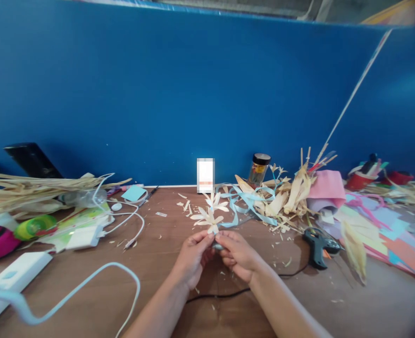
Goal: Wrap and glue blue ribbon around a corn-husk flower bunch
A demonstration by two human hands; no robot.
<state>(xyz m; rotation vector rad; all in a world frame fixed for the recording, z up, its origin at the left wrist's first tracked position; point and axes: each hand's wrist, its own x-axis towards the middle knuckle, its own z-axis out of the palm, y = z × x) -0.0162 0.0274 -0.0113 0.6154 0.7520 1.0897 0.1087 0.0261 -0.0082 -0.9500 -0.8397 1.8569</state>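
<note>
Both hands meet at the middle of the table, close in front of me. My left hand point(197, 253) pinches the base of a cream corn-husk flower point(209, 218) between thumb and fingers. From the other side, my right hand point(237, 253) closes on the same base, its thumb beside the left one. Something bluish-grey shows partly between the fingers; its kind is hidden. Pale pointed petals spread above the fingertips. Just behind stands a second group of white petals point(217, 202), and I cannot tell whether it is joined. Light blue ribbon point(244, 199) curls to the right.
A black glue gun point(316, 246) lies right, its cord running behind my wrists. Dried husks point(297, 195), a black-lidded jar point(259, 170) and coloured paper point(404, 249) lie beyond. Left are a power strip point(15, 281), white cables and a charger point(85, 237). A blue partition point(179, 94) rises behind.
</note>
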